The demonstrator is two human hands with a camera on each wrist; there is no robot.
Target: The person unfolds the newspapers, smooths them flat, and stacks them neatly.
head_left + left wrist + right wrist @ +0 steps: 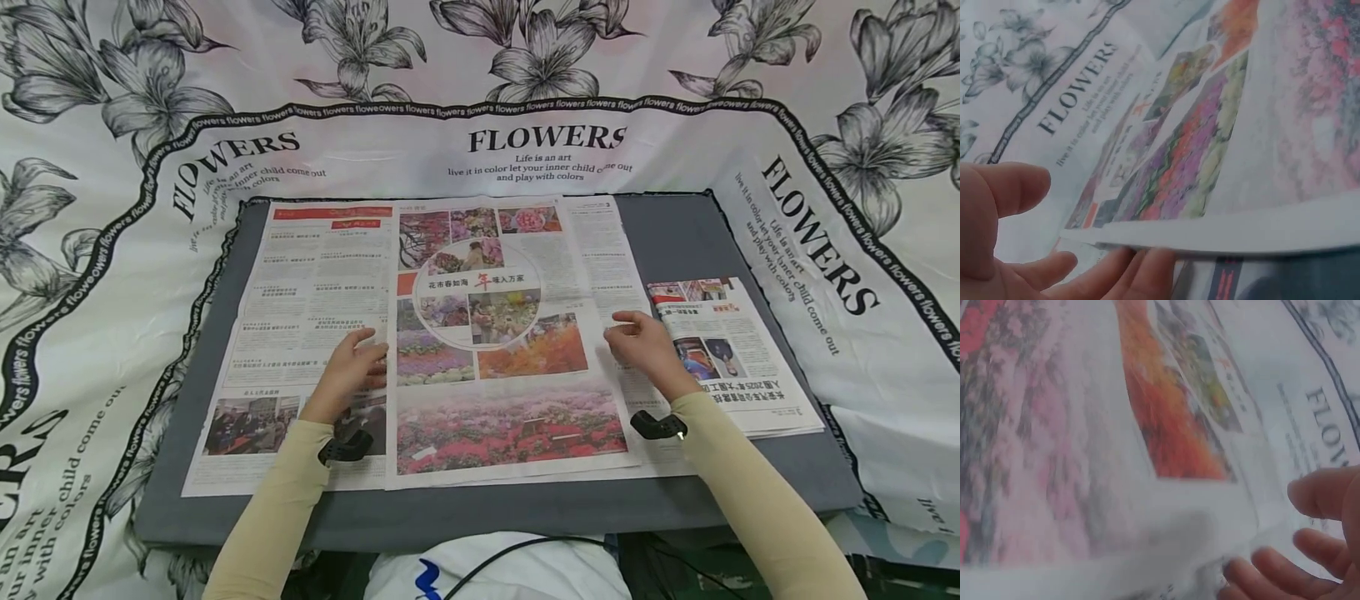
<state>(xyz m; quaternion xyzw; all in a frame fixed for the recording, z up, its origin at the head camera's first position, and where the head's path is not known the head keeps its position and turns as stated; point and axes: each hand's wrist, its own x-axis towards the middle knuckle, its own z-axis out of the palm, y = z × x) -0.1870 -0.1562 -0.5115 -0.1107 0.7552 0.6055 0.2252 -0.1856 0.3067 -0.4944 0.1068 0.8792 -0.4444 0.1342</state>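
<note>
A folded newspaper sheet (510, 350) printed with flower photos lies over a wider spread newspaper (300, 350) on the grey table. My left hand (347, 377) is at the sheet's left edge. In the left wrist view its fingertips (1154, 265) reach the underside of that edge, while the thumb (1022, 187) stands apart above. Just past the sheet's right edge is my right hand (647, 354), with loosely bent fingers and nothing held. The right wrist view shows its thumb (1322, 494) separated from the fingers, beside the orange photo.
To the right lies a smaller folded newspaper (738, 358), partly behind the right forearm. The grey tabletop (667, 233) is framed by a white cloth (397, 158) with printed flowers and lettering. A black cable (517, 546) crosses the white garment at the front edge.
</note>
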